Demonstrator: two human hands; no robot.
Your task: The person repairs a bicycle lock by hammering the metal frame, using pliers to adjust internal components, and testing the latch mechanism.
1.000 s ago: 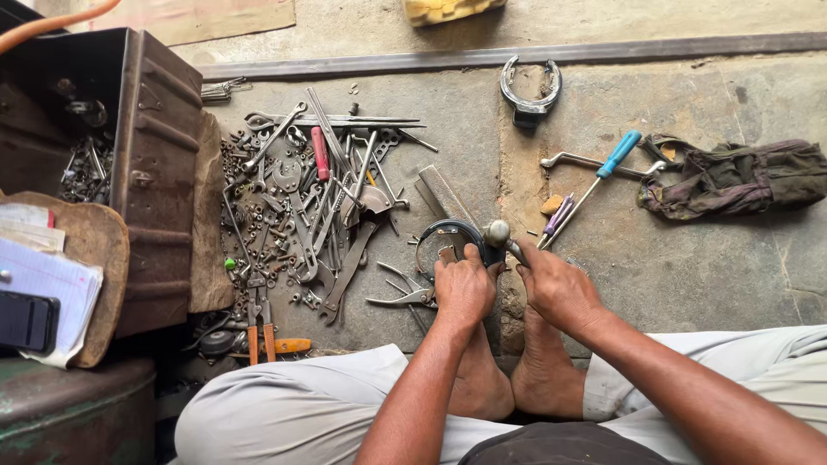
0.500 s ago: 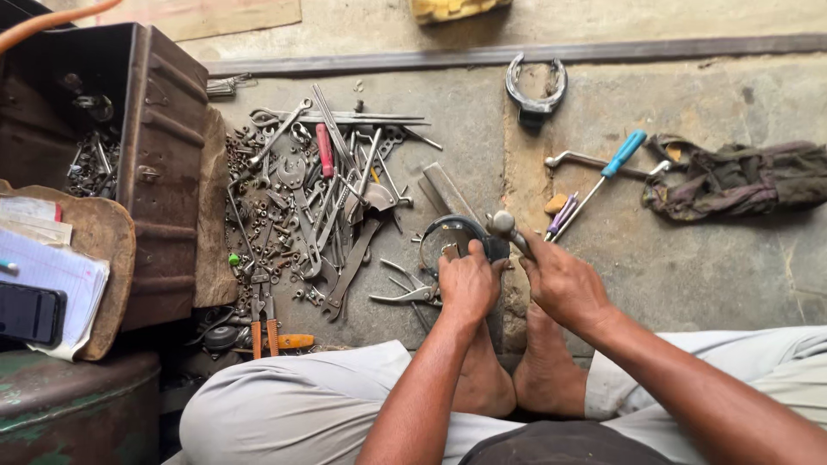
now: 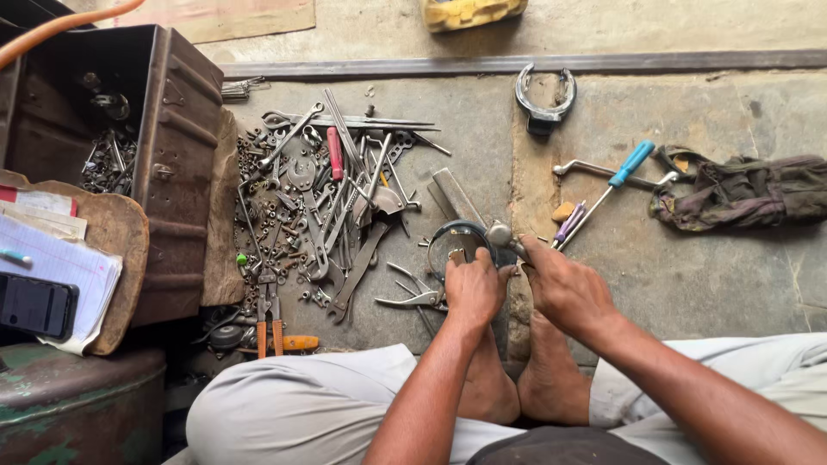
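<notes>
My left hand (image 3: 472,289) presses down on a round metal ring part (image 3: 457,234) lying on the concrete floor just ahead of my bare feet (image 3: 517,383). In my right hand (image 3: 564,288) I grip a small hammer by its handle, its steel head (image 3: 499,233) resting at the ring's right edge. Silver pliers (image 3: 412,300) lie just left of my left hand. A flat metal bar (image 3: 455,195) lies beyond the ring.
A heap of spanners, nuts and bolts (image 3: 323,202) spreads to the left, with orange-handled pliers (image 3: 269,331). An open dark metal toolbox (image 3: 112,146) stands far left. A blue-handled screwdriver (image 3: 616,181), a horseshoe-shaped clamp (image 3: 544,96) and a dirty cloth (image 3: 741,191) lie right.
The hammer head has shifted a little against the ring, and both hands have made small moves around it. Nothing else has moved.
</notes>
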